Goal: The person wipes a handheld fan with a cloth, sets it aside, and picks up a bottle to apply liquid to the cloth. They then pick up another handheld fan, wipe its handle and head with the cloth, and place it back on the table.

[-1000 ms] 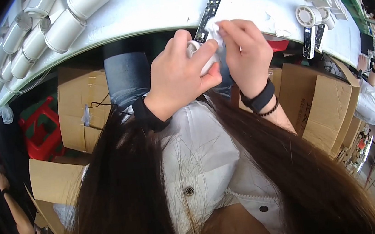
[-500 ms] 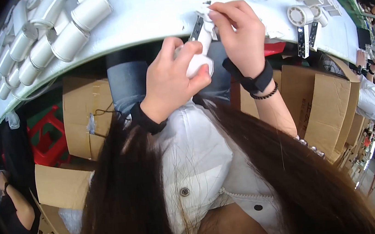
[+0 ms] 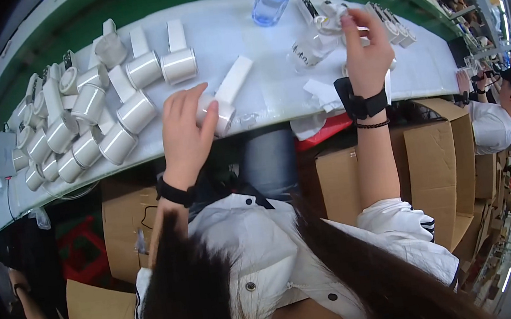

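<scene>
My left hand (image 3: 184,133) is at the table's front edge, fingers stretched out and thumb apart. Its thumb overlaps the round head of a white handheld unit (image 3: 235,78) with a straight handle; whether they touch I cannot tell. The unit lies on the table, handle pointing away to the right. My right hand (image 3: 370,49) is raised over the right side, thumb and fingertips pinched together. Small white parts (image 3: 331,20) show right at those fingertips; what the pinch holds cannot be made out. Below them a clear plastic bottle (image 3: 309,51) is partly covered by the hand.
Several similar white units (image 3: 88,103) crowd the table's left side. A blue-tinted clear container (image 3: 272,3) stands at the back. More white units (image 3: 395,27) lie at the far right. Cardboard boxes (image 3: 430,171) and a red stool (image 3: 83,251) are below. A co-worker (image 3: 493,113) is at right.
The white unit that was between both hands now lies on the table by the left hand. My hands have separated, the right one moving right toward the bottle. The view has shifted.
</scene>
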`<state>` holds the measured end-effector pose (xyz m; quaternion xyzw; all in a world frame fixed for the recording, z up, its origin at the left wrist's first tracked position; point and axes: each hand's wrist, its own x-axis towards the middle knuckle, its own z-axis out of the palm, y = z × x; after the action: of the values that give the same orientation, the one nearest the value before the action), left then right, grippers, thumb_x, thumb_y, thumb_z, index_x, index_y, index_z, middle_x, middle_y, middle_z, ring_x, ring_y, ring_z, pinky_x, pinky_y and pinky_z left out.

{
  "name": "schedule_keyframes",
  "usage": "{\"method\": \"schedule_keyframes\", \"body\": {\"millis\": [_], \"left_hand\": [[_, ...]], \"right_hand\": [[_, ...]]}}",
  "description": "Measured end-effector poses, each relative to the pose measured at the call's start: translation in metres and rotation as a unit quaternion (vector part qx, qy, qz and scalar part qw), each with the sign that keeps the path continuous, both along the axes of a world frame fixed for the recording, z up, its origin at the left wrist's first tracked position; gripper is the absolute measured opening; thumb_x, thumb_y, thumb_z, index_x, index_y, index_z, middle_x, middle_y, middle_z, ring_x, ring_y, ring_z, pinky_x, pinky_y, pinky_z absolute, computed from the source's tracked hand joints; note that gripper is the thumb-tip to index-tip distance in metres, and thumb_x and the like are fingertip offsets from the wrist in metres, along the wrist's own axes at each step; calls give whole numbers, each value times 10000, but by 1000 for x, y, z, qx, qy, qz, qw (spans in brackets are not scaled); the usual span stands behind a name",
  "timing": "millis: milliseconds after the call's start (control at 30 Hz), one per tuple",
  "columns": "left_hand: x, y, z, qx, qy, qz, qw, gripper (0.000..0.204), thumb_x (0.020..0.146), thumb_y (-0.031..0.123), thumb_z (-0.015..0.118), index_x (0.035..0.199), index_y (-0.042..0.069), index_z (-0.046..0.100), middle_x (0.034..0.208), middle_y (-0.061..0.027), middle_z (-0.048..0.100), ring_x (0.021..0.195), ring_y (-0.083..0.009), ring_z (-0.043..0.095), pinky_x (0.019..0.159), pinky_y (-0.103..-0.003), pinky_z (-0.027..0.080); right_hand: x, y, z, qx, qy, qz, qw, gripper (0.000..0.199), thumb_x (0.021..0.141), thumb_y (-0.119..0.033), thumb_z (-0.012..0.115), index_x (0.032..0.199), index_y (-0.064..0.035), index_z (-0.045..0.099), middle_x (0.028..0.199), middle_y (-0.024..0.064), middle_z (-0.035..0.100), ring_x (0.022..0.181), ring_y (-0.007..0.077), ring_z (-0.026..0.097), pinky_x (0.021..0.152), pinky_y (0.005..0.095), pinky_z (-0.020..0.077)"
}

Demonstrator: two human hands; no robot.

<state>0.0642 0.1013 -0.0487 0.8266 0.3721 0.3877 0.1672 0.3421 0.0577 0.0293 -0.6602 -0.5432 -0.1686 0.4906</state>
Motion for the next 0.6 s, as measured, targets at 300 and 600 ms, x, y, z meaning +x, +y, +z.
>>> {"method": "schedule_keyframes", "body": {"millis": [300, 600], "left_hand": [[-7, -20, 34, 2, -125, 11, 992, 304, 783, 114, 621, 1067, 21, 566, 1076, -149, 533, 993, -302, 506, 858, -376, 411], [45, -29, 23, -96, -126, -74, 985, 471, 737, 137, 685, 1151, 7, 502, 1080, -160, 520, 1032, -318, 490, 867, -364, 410]], "right_hand": [[-4, -1, -24, 8, -100, 12, 995, 315, 806, -104, 659, 1095, -9, 576, 921, 98, 652, 844, 172, 624, 730, 243, 484], [-5, -21, -58, 22, 303, 19, 953, 343, 807, -39, 641, 1105, 74, 516, 888, 117, 651, 743, 119, 621, 696, 236, 501]]}}
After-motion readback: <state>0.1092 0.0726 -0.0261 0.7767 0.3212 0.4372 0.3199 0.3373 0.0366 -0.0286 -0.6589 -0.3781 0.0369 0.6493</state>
